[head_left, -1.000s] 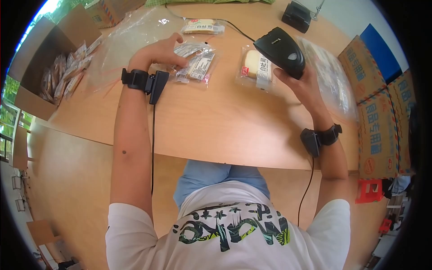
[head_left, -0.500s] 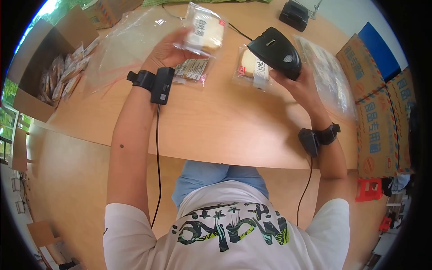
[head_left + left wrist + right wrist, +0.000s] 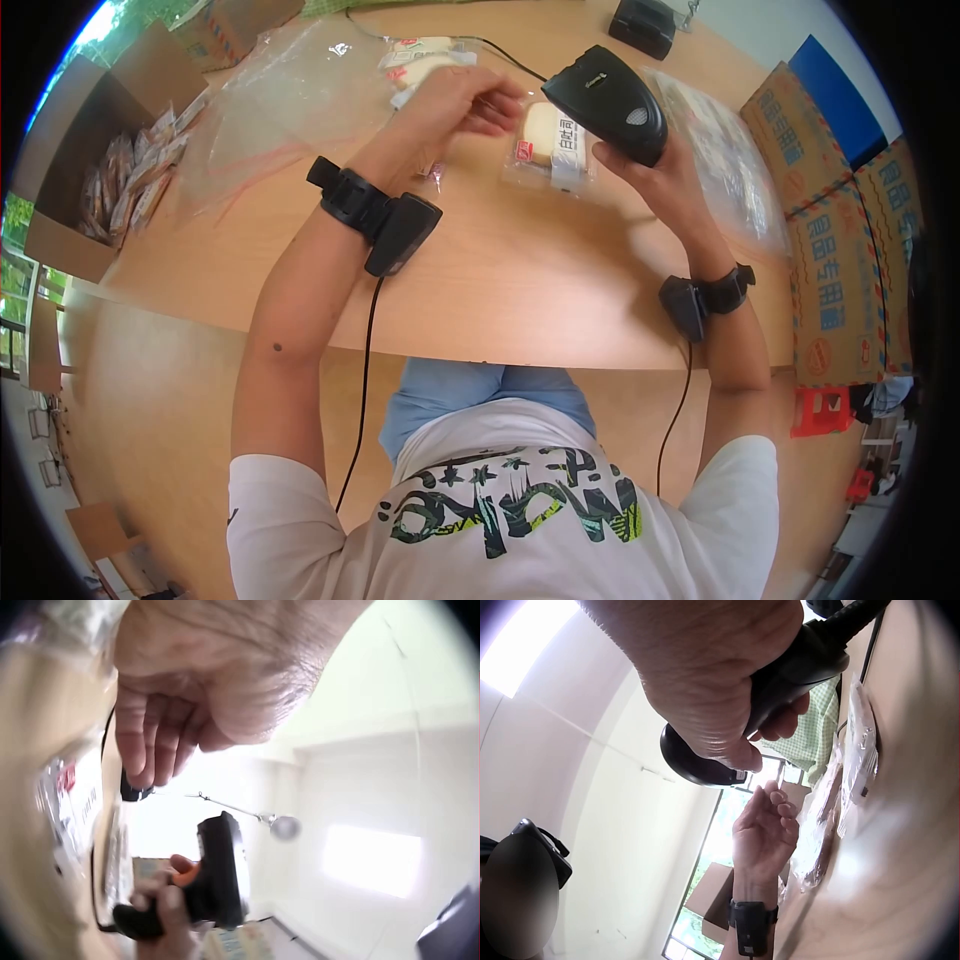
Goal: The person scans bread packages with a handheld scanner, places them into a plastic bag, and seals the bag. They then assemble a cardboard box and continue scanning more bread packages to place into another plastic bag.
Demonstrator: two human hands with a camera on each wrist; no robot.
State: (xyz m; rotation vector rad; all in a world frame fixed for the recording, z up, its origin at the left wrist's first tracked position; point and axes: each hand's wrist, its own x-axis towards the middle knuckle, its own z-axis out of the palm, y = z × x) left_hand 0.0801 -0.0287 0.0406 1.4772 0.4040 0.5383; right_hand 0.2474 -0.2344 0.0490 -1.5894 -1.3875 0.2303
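Note:
My left hand (image 3: 460, 108) hovers over the table with its fingers loosely bent and nothing in them. Behind it lies a packet of sliced white bread (image 3: 425, 68), partly covered by the hand. The edge of another clear packet (image 3: 432, 175) peeps out beneath the wrist. My right hand (image 3: 672, 190) grips a black barcode scanner (image 3: 612, 105) by its handle, fingers wrapped round it, as the right wrist view also shows. Left of the scanner and below it, a bread packet (image 3: 548, 140) with a red mark and black print lies flat on the table.
A carton (image 3: 75, 160) of small packets stands at the left beside a large clear bag (image 3: 270, 110). Right of the scanner lies a clear bag with packets (image 3: 725, 165), and cartons (image 3: 830, 270) stand at the right edge. A black scanner cradle (image 3: 642, 28) sits at the back.
The left hand lifted a bread packet half a second ago and has let it go at the back. Empty now, it has moved right. The right hand keeps the scanner nearly still.

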